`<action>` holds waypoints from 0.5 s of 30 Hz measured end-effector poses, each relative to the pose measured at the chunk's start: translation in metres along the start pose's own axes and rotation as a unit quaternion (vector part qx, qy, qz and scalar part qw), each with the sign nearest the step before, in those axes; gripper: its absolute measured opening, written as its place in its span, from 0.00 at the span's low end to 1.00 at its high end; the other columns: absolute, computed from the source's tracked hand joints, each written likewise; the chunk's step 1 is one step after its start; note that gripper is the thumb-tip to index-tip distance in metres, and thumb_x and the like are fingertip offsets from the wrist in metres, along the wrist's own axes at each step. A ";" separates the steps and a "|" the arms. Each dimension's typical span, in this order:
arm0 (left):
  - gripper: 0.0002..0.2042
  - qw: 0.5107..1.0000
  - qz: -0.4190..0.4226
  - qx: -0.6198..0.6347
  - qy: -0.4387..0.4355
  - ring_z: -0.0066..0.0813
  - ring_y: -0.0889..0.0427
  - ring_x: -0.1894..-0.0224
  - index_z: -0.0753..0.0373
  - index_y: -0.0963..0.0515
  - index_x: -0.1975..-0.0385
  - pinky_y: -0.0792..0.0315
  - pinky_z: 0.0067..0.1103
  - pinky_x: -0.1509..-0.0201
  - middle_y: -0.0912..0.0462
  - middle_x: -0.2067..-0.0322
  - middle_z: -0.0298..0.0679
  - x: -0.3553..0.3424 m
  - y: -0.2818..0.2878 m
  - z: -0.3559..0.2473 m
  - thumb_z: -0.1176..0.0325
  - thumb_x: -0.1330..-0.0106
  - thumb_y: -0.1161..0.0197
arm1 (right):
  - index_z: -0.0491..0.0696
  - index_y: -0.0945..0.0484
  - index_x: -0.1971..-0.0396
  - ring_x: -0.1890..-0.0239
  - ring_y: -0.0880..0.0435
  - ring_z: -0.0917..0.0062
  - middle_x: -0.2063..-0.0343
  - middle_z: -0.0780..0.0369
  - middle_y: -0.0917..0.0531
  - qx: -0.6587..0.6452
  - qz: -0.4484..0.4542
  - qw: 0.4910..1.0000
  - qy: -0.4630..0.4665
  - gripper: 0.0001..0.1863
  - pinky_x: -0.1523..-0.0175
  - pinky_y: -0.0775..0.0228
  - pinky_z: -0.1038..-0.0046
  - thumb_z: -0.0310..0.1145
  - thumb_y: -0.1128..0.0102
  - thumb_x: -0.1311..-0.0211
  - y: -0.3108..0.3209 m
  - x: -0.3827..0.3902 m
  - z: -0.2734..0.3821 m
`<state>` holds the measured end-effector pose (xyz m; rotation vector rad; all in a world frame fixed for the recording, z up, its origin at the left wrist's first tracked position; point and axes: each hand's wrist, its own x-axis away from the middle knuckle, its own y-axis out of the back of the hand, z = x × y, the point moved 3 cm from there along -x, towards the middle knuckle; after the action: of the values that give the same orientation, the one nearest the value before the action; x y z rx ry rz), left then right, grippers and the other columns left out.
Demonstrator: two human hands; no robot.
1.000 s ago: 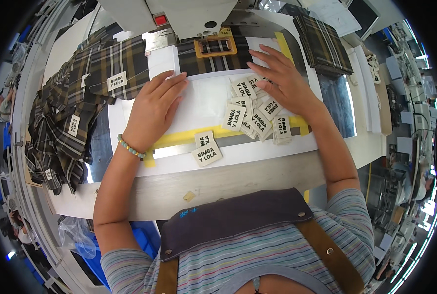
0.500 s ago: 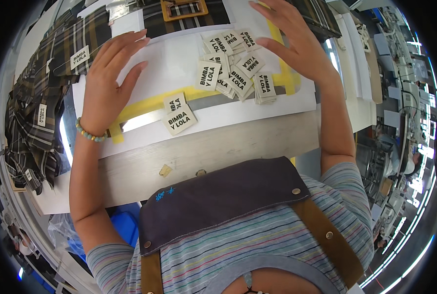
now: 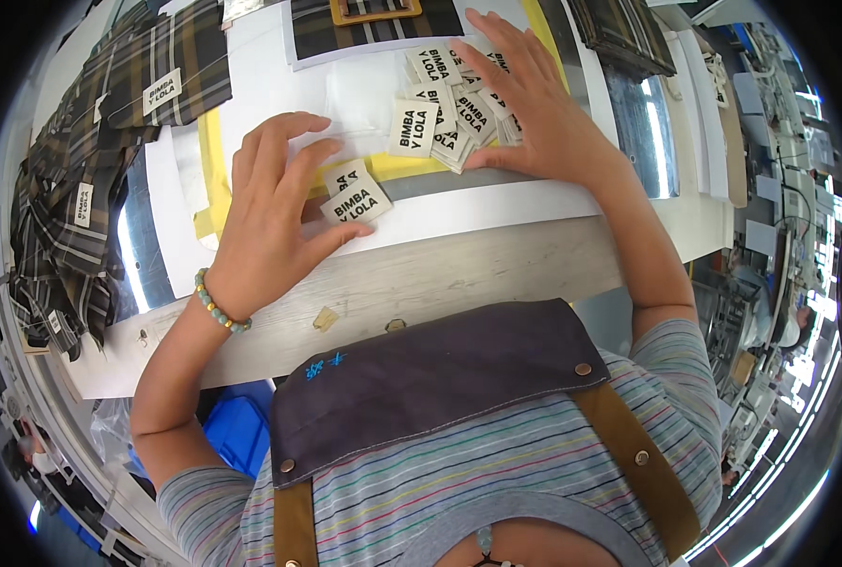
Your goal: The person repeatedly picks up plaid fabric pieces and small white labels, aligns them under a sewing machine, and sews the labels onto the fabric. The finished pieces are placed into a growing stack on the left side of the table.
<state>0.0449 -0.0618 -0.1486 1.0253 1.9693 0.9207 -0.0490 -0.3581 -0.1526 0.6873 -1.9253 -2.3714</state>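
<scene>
My left hand (image 3: pixel 274 208) has its fingers curved and apart, around two cream fabric labels (image 3: pixel 360 201) with dark print. Its thumb reaches the lower edge of the front label; whether it presses on it I cannot tell. Over the right side of a loose pile of the same labels (image 3: pixel 475 115) is my right hand (image 3: pixel 534 113), fingers spread and thumb at the pile's near edge. It covers part of the pile. Beyond the pile, a tan rectangular frame (image 3: pixel 412 11) lies on a piece of dark plaid fabric (image 3: pixel 303 33), cut off by the view's edge.
Plaid fabric pieces with labels (image 3: pixel 147 57) are heaped on the left of the table. More folded plaid (image 3: pixel 619 33) lies at the far right. Yellow tape (image 3: pixel 215 170) borders the white work sheet. A blue bin (image 3: pixel 237 430) stands below the table edge.
My left hand has come nearer and to the right, to the two labels. My right hand has lowered onto the right side of the pile. The view has shifted slightly.
</scene>
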 end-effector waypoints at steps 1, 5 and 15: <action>0.36 1.000 -0.007 -0.001 -0.006 0.50 0.30 0.36 0.61 0.22 0.42 0.27 0.39 0.35 0.26 0.37 0.45 -0.001 0.000 0.001 0.60 0.52 0.14 | 0.53 0.38 0.20 0.16 0.51 0.49 0.18 0.51 0.46 0.002 0.047 0.999 -0.008 0.56 0.16 0.57 0.43 0.68 0.28 0.43 0.005 -0.004 -0.002; 0.25 1.000 -0.018 0.008 0.021 0.44 0.24 0.42 0.63 0.18 0.52 0.21 0.33 0.45 0.21 0.42 0.44 0.002 0.001 0.002 0.68 0.50 0.14 | 0.50 0.36 0.22 0.17 0.53 0.43 0.20 0.43 0.46 -0.024 0.109 0.994 0.007 0.50 0.17 0.61 0.41 0.67 0.33 0.35 0.024 -0.015 -0.002; 0.10 0.972 0.015 0.217 0.093 0.35 0.15 0.61 0.65 0.16 0.59 0.21 0.28 0.54 0.13 0.58 0.40 -0.019 -0.003 -0.004 0.77 0.39 0.23 | 0.50 0.14 0.43 0.40 0.17 0.64 0.45 0.61 0.12 -0.214 -0.015 0.977 0.015 0.24 0.33 0.30 0.59 0.45 0.25 0.35 0.028 -0.028 0.063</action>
<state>0.0483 -0.0803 -0.1443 1.2468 2.3857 0.6291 -0.0529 -0.2987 -0.1079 0.7119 -1.3239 -2.6430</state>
